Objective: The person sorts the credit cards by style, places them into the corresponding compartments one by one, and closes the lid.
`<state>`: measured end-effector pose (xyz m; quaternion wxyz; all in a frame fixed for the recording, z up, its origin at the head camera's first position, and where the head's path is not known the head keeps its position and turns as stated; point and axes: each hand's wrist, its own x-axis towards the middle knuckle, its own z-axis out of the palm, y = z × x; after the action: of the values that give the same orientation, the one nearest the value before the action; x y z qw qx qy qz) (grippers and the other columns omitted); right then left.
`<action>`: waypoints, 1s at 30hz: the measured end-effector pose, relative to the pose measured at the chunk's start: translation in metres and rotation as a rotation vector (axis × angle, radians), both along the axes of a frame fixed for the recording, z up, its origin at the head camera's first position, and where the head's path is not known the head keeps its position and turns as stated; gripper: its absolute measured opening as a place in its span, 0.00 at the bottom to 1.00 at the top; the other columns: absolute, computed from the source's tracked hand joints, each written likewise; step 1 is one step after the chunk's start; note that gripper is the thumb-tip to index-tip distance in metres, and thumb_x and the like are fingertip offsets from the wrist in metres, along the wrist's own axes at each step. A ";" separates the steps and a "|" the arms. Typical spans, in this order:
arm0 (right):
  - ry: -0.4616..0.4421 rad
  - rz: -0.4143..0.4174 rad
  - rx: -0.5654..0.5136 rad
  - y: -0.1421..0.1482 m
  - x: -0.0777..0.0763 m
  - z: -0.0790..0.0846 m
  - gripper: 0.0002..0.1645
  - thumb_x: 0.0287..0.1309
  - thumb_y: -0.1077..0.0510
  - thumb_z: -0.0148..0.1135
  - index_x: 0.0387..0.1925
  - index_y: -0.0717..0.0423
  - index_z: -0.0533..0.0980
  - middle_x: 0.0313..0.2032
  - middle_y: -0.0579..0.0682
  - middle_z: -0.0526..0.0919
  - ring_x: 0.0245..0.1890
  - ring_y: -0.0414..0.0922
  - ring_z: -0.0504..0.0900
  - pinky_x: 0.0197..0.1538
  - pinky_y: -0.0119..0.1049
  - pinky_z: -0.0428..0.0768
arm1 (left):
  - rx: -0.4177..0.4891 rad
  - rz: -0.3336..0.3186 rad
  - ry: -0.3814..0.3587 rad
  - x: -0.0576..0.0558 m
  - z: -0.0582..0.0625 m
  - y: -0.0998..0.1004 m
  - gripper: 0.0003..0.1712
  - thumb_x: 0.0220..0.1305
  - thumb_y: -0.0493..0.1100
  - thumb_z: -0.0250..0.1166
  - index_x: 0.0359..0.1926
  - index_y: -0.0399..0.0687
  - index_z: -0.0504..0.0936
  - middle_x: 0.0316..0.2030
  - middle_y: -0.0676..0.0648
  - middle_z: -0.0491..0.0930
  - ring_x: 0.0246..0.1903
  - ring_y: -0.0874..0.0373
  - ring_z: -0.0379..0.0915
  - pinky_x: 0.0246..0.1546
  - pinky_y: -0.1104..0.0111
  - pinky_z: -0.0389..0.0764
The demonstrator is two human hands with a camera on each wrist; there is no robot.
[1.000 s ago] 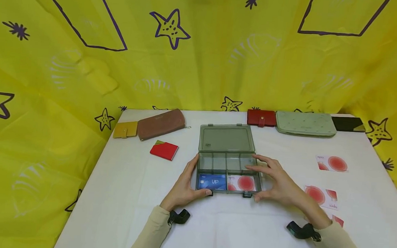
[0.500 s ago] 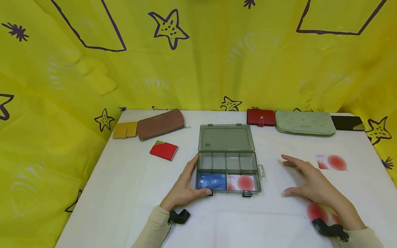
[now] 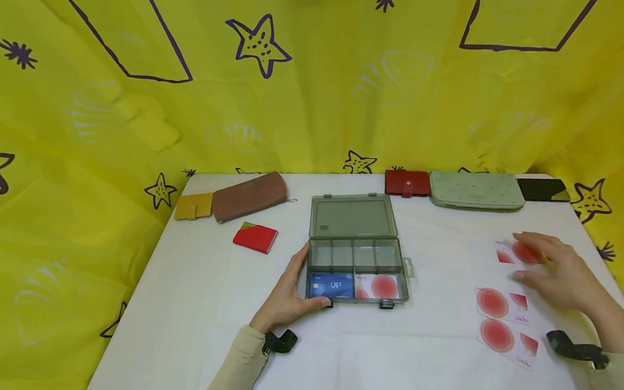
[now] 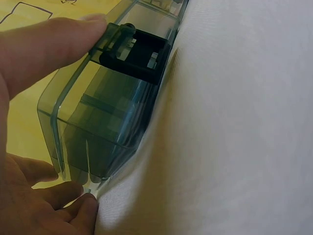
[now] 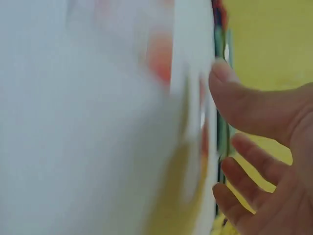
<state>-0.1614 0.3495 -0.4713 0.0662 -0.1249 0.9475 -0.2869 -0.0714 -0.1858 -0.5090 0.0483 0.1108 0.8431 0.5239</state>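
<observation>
Filling the bkgd, yellow cloth (image 3: 319,99) printed w/ dark starfish hangs behind and beside a white table (image 3: 174,306). Ctr. table: a see-through grey-green storage box (image 3: 342,254), lid (image 3: 355,217) laid back, w/ small compartments at rear and two larger ones up front. The person's L hand (image 3: 285,296) grips its near L corner, thumb at the front latch (image 4: 142,51), fingers wrapped against the side. The R hand (image 3: 559,276), thumb and forefinger spread wide, is at table R over the far card (image 3: 504,251), hiding part of it; whether it touches can't be told, the R-wrist view being blurred. Rear edge, R: pale green pouch (image 3: 477,191) btwn red wallet (image 3: 394,182) and flat black item (image 3: 540,190). Rear L: long brown wallet (image 3: 250,198) touching small yellow wallet (image 3: 193,206), red card case (image 3: 257,238) nr. Smallest, the cards: blue VIP card (image 3: 333,285) in the box's front L compartment, red-circle card (image 3: 377,286) in front R; middle card (image 3: 501,305) and nearest card (image 3: 507,341) close together on table, R.
</observation>
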 end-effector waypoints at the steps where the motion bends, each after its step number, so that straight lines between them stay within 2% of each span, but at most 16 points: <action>1: 0.008 -0.011 -0.003 0.006 -0.003 -0.002 0.51 0.62 0.59 0.76 0.80 0.60 0.60 0.72 0.78 0.62 0.64 0.79 0.59 0.59 0.84 0.60 | 0.000 -0.001 -0.002 0.000 0.000 0.000 0.72 0.53 0.47 0.84 0.87 0.47 0.44 0.84 0.45 0.52 0.82 0.46 0.50 0.81 0.41 0.53; 5: 0.011 -0.012 -0.024 0.025 -0.015 -0.011 0.48 0.68 0.65 0.68 0.82 0.63 0.55 0.72 0.81 0.61 0.67 0.82 0.59 0.68 0.82 0.53 | -0.006 -0.002 -0.008 0.000 0.001 -0.001 0.72 0.53 0.48 0.84 0.87 0.47 0.44 0.84 0.45 0.51 0.83 0.46 0.49 0.81 0.42 0.53; 7: 0.030 0.016 -0.029 0.029 -0.021 -0.014 0.46 0.65 0.69 0.68 0.80 0.67 0.57 0.70 0.81 0.63 0.67 0.82 0.60 0.71 0.80 0.51 | -0.007 0.000 -0.012 0.000 0.001 -0.001 0.72 0.53 0.48 0.84 0.87 0.48 0.44 0.84 0.46 0.51 0.83 0.47 0.49 0.81 0.42 0.53; 9: 0.047 0.035 -0.014 0.030 -0.026 -0.016 0.45 0.62 0.72 0.68 0.77 0.68 0.61 0.66 0.79 0.70 0.64 0.79 0.64 0.70 0.79 0.55 | -0.009 0.003 -0.016 0.000 0.001 -0.001 0.72 0.53 0.49 0.84 0.87 0.49 0.44 0.84 0.46 0.51 0.83 0.47 0.49 0.81 0.42 0.53; 12: 0.052 0.042 0.036 0.028 -0.030 -0.015 0.44 0.57 0.72 0.72 0.74 0.68 0.66 0.57 0.76 0.77 0.57 0.74 0.69 0.62 0.77 0.65 | -0.011 0.006 -0.019 0.000 0.000 -0.001 0.72 0.53 0.49 0.84 0.87 0.50 0.44 0.84 0.46 0.51 0.83 0.46 0.49 0.81 0.41 0.53; 15: 0.021 0.044 0.075 0.026 -0.032 -0.010 0.42 0.54 0.68 0.76 0.70 0.67 0.70 0.51 0.71 0.80 0.52 0.69 0.71 0.55 0.69 0.70 | -0.005 0.005 -0.013 0.000 0.000 -0.001 0.72 0.53 0.49 0.84 0.87 0.50 0.44 0.84 0.45 0.51 0.83 0.45 0.49 0.81 0.40 0.53; 18: -0.007 0.050 0.098 0.025 -0.030 -0.007 0.41 0.52 0.61 0.82 0.66 0.65 0.74 0.46 0.64 0.81 0.47 0.61 0.74 0.52 0.50 0.74 | -0.001 0.001 -0.010 0.000 0.000 -0.001 0.72 0.53 0.49 0.84 0.87 0.50 0.44 0.85 0.46 0.51 0.83 0.45 0.49 0.81 0.40 0.53; 20: -0.020 0.052 0.096 0.024 -0.028 -0.006 0.40 0.51 0.57 0.84 0.63 0.64 0.76 0.44 0.59 0.81 0.44 0.50 0.75 0.47 0.36 0.73 | 0.001 0.000 -0.011 0.001 0.001 0.000 0.72 0.54 0.49 0.84 0.87 0.50 0.44 0.85 0.46 0.51 0.83 0.46 0.49 0.81 0.40 0.53; 22: -0.045 0.045 0.087 0.023 -0.025 -0.006 0.41 0.50 0.54 0.85 0.62 0.64 0.76 0.44 0.58 0.82 0.39 0.37 0.73 0.40 0.28 0.69 | -0.005 0.003 -0.016 0.001 0.002 -0.001 0.72 0.53 0.49 0.84 0.87 0.50 0.44 0.85 0.46 0.51 0.83 0.46 0.49 0.81 0.41 0.53; 24: -0.075 0.028 0.075 0.022 -0.023 -0.005 0.41 0.51 0.53 0.84 0.62 0.65 0.75 0.45 0.61 0.83 0.40 0.38 0.73 0.37 0.25 0.69 | -0.010 0.005 -0.017 0.002 0.002 -0.001 0.72 0.53 0.49 0.84 0.87 0.50 0.44 0.85 0.46 0.51 0.83 0.46 0.49 0.81 0.41 0.53; 26: -0.093 0.004 0.069 0.020 -0.019 -0.003 0.39 0.54 0.54 0.83 0.61 0.66 0.74 0.47 0.64 0.82 0.42 0.43 0.74 0.36 0.24 0.69 | -0.010 0.007 -0.019 0.002 0.003 0.000 0.72 0.53 0.48 0.84 0.87 0.49 0.44 0.85 0.45 0.51 0.83 0.46 0.48 0.81 0.40 0.53; 29: -0.064 -0.030 0.046 0.016 -0.015 -0.003 0.34 0.56 0.56 0.81 0.59 0.66 0.75 0.47 0.65 0.81 0.40 0.47 0.74 0.34 0.24 0.70 | -0.013 0.007 -0.020 0.001 0.004 0.000 0.72 0.53 0.48 0.84 0.87 0.49 0.44 0.85 0.45 0.51 0.83 0.46 0.49 0.81 0.41 0.53; 30: -0.041 -0.036 0.030 0.014 -0.013 -0.004 0.32 0.57 0.57 0.81 0.58 0.64 0.76 0.46 0.65 0.82 0.38 0.42 0.74 0.33 0.24 0.70 | -0.013 0.008 -0.021 0.001 0.004 -0.001 0.72 0.53 0.48 0.84 0.87 0.49 0.44 0.85 0.45 0.51 0.83 0.46 0.49 0.81 0.41 0.53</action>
<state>-0.1746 0.3632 -0.4752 0.0820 -0.1008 0.9522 -0.2765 -0.0699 -0.1863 -0.5047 0.0559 0.1016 0.8464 0.5197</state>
